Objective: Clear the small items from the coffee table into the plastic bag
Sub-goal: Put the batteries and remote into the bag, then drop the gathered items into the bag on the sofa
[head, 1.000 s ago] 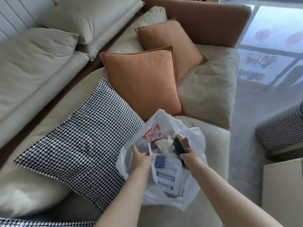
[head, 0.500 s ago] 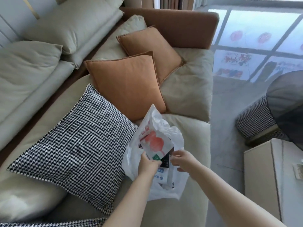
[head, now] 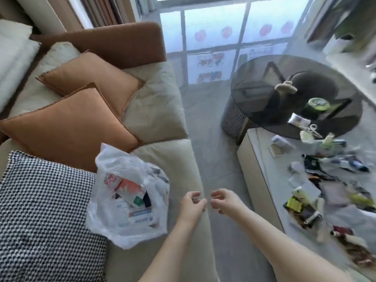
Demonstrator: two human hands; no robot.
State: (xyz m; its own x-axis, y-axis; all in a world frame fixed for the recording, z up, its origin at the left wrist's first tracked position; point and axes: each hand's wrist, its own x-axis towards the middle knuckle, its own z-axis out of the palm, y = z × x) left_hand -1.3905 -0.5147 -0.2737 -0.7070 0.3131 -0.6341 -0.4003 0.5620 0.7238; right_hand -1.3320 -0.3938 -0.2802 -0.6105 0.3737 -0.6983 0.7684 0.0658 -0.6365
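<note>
A translucent white plastic bag [head: 130, 200] with packets and boxes inside lies on the beige sofa seat [head: 179, 159], beside a houndstooth cushion. My left hand [head: 192, 203] and my right hand [head: 221, 200] hover close together over the seat's front edge, to the right of the bag and apart from it. Both have loosely curled fingers and hold nothing. Many small items [head: 317, 188] lie scattered, blurred, on the white coffee table [head: 256, 159] at the right.
A round dark glass table [head: 264, 98] beyond the white one carries a green tub [head: 318, 103], a white pouch and scissors. Two orange cushions [head: 81, 127] lean on the sofa. A strip of grey floor [head: 219, 155] runs between sofa and tables.
Both hands have let go of the bag and drawn back to its right. The view has swung right, bringing the coffee table and its items into sight.
</note>
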